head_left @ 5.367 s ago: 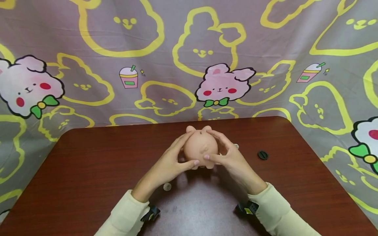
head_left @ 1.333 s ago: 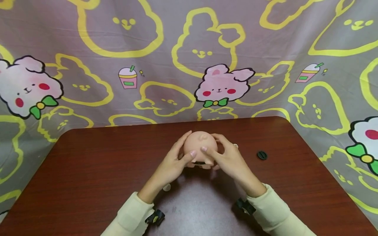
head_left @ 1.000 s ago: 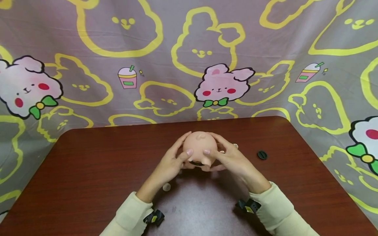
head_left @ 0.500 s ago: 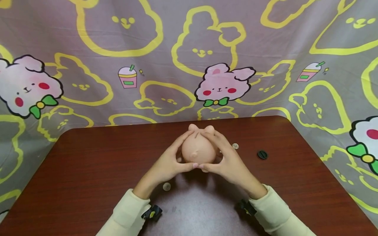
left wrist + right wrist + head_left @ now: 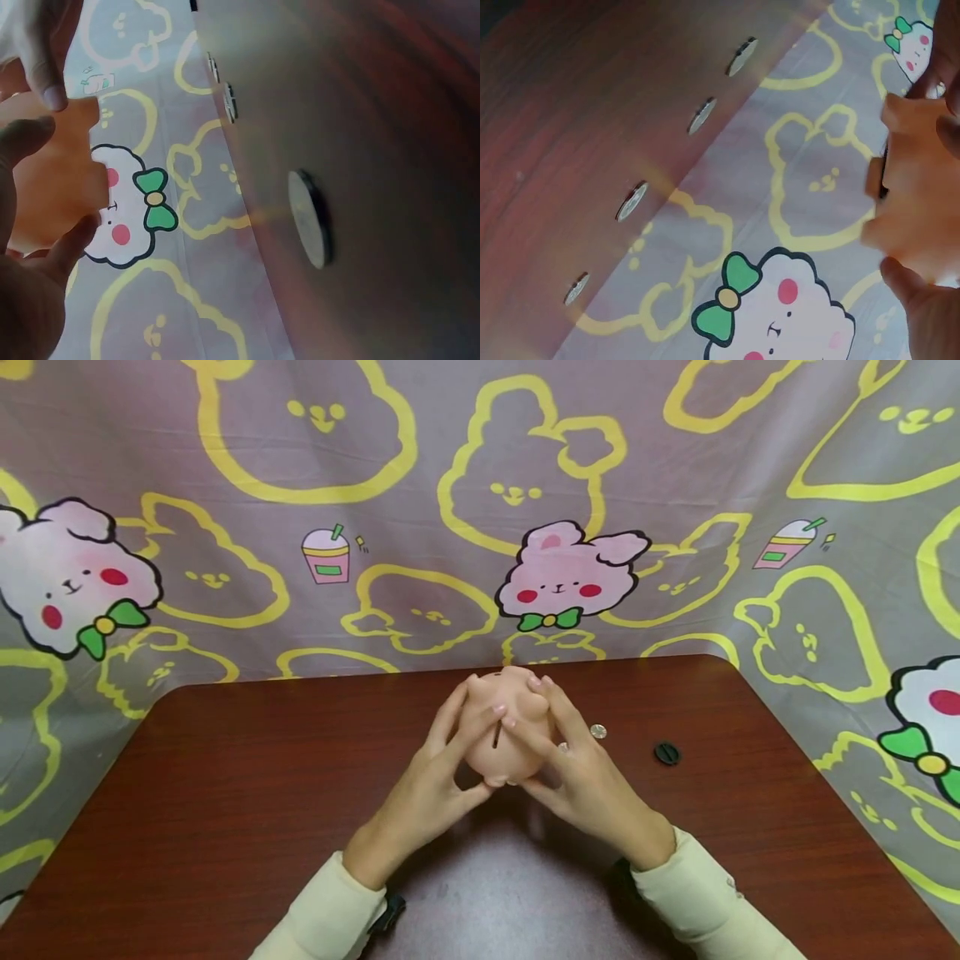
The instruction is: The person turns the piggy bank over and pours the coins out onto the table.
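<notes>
A round pink piggy bank (image 5: 513,758) is held between both hands above the table, with its coin slot turned up towards me. My left hand (image 5: 431,777) grips its left side, fingers spread over the top and thumb at the near lower edge. My right hand (image 5: 588,777) holds the right side in much the same way. In the right wrist view, the stubby feet of the piggy bank (image 5: 922,172) point at the coins, and a dark edge shows between them. One coin (image 5: 597,731) lies right of the hands, and another coin (image 5: 564,747) shows partly beside the right fingers.
A black round plug (image 5: 667,753) lies on the brown table (image 5: 225,793) at the right. Nearest the left wrist camera is a large-looking coin (image 5: 309,219). Several coins (image 5: 632,201) appear in the right wrist view. A patterned cloth (image 5: 420,527) hangs behind and around the table.
The piggy bank has tipped back and forth; its rear and underside opening faced me about a second ago, and now its top slot does. My index fingers have moved onto the top. The plug stays put.
</notes>
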`<state>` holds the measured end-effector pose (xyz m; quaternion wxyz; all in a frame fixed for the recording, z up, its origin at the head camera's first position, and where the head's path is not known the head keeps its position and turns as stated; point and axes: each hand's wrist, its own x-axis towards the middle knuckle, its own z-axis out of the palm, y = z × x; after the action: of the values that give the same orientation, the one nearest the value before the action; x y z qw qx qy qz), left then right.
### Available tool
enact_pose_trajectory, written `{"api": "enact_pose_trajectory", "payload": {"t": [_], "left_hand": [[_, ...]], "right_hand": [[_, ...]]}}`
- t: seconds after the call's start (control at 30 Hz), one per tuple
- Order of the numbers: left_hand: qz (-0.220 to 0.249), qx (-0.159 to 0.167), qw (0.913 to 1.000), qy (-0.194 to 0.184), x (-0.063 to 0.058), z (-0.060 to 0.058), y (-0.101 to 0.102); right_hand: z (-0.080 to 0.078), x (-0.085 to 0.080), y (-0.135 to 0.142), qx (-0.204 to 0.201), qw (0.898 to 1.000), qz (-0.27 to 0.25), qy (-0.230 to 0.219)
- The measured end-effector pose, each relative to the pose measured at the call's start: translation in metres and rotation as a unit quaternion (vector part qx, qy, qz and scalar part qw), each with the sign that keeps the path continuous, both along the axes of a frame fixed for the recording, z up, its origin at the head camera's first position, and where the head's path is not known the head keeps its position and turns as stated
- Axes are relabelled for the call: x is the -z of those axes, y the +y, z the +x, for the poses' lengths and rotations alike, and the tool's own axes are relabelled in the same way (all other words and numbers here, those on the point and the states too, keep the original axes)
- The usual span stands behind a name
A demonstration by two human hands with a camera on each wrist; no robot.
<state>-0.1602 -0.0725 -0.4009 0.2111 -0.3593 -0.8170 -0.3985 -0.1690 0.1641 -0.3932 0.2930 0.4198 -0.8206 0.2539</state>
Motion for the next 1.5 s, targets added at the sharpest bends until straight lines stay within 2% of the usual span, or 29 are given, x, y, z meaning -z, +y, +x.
{"api": "enact_pose_trajectory", "payload": {"t": [0.13,0.27,0.47,0.6,0.7,0.83,0.93,1.07,1.17,1.23,1.33,1.5], "left_hand": [[-0.012,-0.010,0.9986,0.050,0.002,0.000,0.000],[-0.022,-0.016,0.9976,0.063,0.002,0.000,0.000],[-0.036,-0.014,0.9984,0.040,-0.002,0.000,0.000],[-0.026,-0.003,0.9996,0.004,-0.003,-0.001,0.000],[-0.006,0.007,0.9994,-0.034,-0.004,-0.001,0.000],[0.017,0.015,0.9969,-0.076,-0.006,-0.001,0.001],[0.029,0.023,0.9932,-0.110,-0.007,-0.001,0.003],[0.032,0.011,0.9818,-0.187,-0.005,0.000,0.005],[0.028,-0.006,0.9703,-0.240,-0.002,0.000,0.005],[0.029,-0.006,0.9659,-0.257,-0.001,0.000,0.005],[0.028,-0.003,0.9646,-0.262,0.001,-0.001,0.004],[0.026,0.000,0.9671,-0.253,0.002,-0.002,0.004]], "right_hand": [[0.000,0.002,0.000,0.001,1.000,0.000,0.026],[-0.001,0.005,0.000,-0.002,1.000,-0.012,0.024],[-0.002,0.008,0.002,-0.036,0.996,-0.063,-0.049],[0.000,0.006,0.001,-0.047,0.985,-0.104,-0.127],[0.003,0.003,0.001,-0.057,0.963,-0.153,-0.215],[0.005,-0.003,0.002,-0.057,0.920,-0.215,-0.323],[0.004,-0.007,0.003,-0.035,0.890,-0.244,-0.384],[0.001,-0.010,0.002,-0.002,0.840,-0.266,-0.473],[-0.001,-0.010,0.000,0.014,0.810,-0.266,-0.522],[-0.002,-0.010,0.000,0.019,0.803,-0.264,-0.533],[-0.002,-0.009,0.001,0.019,0.803,-0.263,-0.535],[-0.002,-0.008,0.001,0.016,0.803,-0.261,-0.535]]}}
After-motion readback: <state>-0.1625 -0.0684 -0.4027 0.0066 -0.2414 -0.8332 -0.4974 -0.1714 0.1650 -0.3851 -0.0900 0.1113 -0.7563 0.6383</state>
